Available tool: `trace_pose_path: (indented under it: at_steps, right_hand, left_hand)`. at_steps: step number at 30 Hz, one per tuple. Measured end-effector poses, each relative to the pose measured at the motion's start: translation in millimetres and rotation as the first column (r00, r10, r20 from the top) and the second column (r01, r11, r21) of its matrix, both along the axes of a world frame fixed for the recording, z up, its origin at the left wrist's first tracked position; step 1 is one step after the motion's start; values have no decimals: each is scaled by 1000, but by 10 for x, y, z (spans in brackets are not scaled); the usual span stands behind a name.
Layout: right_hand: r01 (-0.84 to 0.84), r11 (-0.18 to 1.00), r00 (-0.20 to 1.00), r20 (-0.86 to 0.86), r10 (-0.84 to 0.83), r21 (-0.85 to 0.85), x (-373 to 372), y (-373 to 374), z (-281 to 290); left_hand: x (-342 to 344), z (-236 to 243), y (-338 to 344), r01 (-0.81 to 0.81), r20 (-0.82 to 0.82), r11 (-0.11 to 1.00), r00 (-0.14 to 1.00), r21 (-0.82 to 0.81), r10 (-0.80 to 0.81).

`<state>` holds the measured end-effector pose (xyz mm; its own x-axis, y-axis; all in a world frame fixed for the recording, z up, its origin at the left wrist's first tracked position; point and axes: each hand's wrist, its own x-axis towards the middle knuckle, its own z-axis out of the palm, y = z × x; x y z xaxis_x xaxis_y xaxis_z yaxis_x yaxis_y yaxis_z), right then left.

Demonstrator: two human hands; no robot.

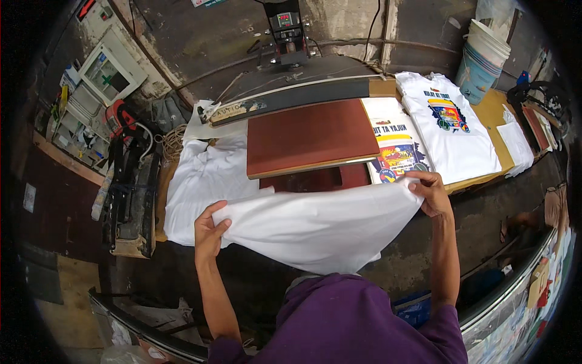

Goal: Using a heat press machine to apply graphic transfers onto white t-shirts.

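Both hands grip a plain white T-shirt (315, 227), stretched flat between them just in front of the body: left hand (209, 233) pinches its left edge, thumb on top, right hand (431, 193) clenched on the upper right corner. The shirt hangs in the air with its lower fold sagging toward the purple-clad torso, not yet on the press. To do this well, I'd keep the tension even on both sides so the fabric stays wrinkle-free, and lift the sagging middle clear of the front edge. Just beyond sits the heat press lower platen (312, 141), reddish-brown, with the upper plate (291, 100) swung back behind it. A pile of white shirts (203, 182) lies left of the platen, partly under it, and could snag. Right of the platen: a printed transfer sheet (397, 148), then a printed white T-shirt (451, 130) on a wooden table (494, 109). Farther back, stacked buckets (482, 60); far left, a white cabinet (112, 73).
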<state>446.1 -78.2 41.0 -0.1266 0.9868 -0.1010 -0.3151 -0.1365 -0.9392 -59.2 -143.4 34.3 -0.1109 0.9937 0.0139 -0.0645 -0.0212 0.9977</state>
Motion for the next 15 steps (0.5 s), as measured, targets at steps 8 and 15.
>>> trace_pose_path:
  at_steps: [8, 15]
  right_hand:
    - [-24, 990, 991, 134, 5, 141, 154, 73, 127]
    - [-44, 977, 855, 513, -71, 208, 193, 136, -111]
  left_hand:
    - [176, 173, 26, -21, -49, 995, 998, 102, 26]
    - [194, -120, 9, -24, -120, 994, 992, 109, 37]
